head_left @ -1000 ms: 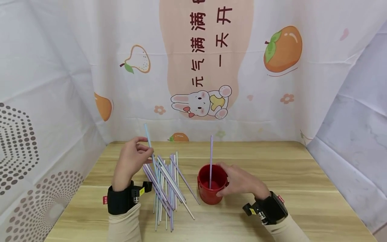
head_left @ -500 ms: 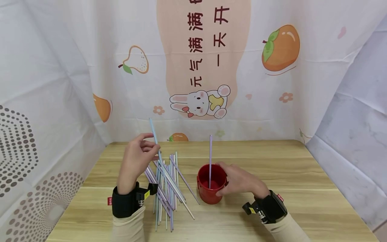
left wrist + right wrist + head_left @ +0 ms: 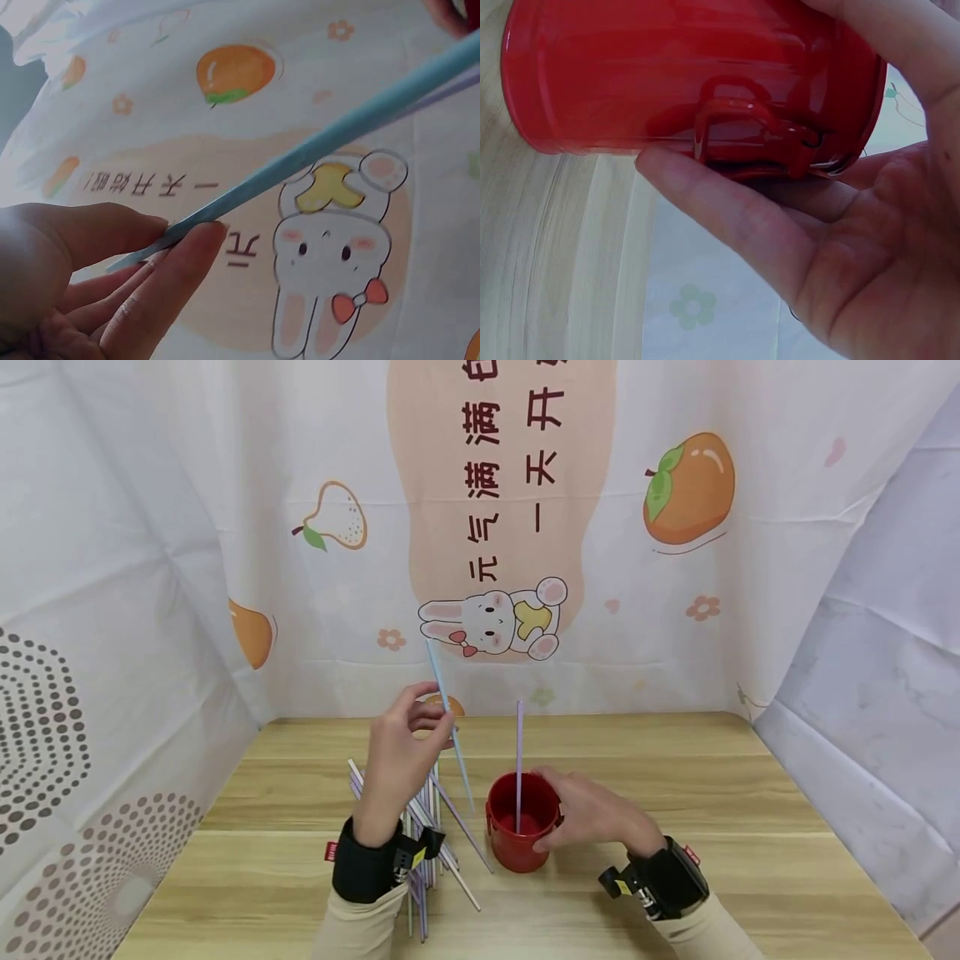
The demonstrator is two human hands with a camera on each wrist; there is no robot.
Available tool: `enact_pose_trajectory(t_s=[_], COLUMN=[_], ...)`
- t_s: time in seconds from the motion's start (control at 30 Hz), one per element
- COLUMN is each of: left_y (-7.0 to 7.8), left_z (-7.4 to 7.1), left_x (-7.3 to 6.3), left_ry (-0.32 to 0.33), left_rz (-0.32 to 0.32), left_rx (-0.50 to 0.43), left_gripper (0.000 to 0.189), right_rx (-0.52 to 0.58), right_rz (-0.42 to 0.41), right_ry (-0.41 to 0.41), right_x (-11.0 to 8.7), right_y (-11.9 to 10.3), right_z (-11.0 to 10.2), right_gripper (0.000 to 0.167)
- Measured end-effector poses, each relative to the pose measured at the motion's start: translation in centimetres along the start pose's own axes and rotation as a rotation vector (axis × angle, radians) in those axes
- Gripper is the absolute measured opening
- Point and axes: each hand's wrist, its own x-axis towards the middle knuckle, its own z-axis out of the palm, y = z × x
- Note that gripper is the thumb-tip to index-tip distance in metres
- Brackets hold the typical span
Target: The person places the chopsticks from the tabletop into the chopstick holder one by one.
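My left hand [image 3: 401, 756] pinches a light blue straw [image 3: 462, 768] between thumb and fingers, above the table and left of the red bucket [image 3: 517, 853]. The straw leans, its lower end pointing toward the bucket but apart from it. In the left wrist view the blue straw [image 3: 315, 150] runs from the fingertips to the upper right. My right hand [image 3: 596, 814] grips the bucket's right side, thumb near the front and fingers behind. The right wrist view shows the bucket's wall [image 3: 630, 75] and a small side handle [image 3: 739, 112]. One purple straw [image 3: 519, 743] stands in the bucket.
A loose pile of white, purple and bluish straws [image 3: 422, 902] lies on the wooden table [image 3: 750, 860], partly hidden by the left wrist. A printed cloth [image 3: 330, 610] hangs behind the table, with more cloth at both sides.
My left hand has lifted the blue straw off the pile and carried it right, toward the bucket. The right hand and the bucket stay in place.
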Motion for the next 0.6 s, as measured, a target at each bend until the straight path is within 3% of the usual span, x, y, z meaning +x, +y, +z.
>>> enact_pose_trajectory(t_s=[0.23,0.47,0.6], left_y=[-0.4,-0.8,-0.4], left_z=[2.2,3.6,3.7], left_x=[0.1,0.1,-0.1], left_ry=[-0.015,-0.005,0.025], left_rz=[0.057,0.142,0.159], left_rx=[0.022,0.130,0.097], left_gripper=[0.040,0.038,0.039], right_rx=[0.005,0.001,0.005], right_rz=[-0.015,-0.011,-0.027], right_ry=[0.009,0.008,0.012], right_x=[0.0,0.0,-0.1], right_y=[0.2,0.2,0.1], right_z=[0.1,0.0,0.0], right_gripper=[0.081,0.081,0.080])
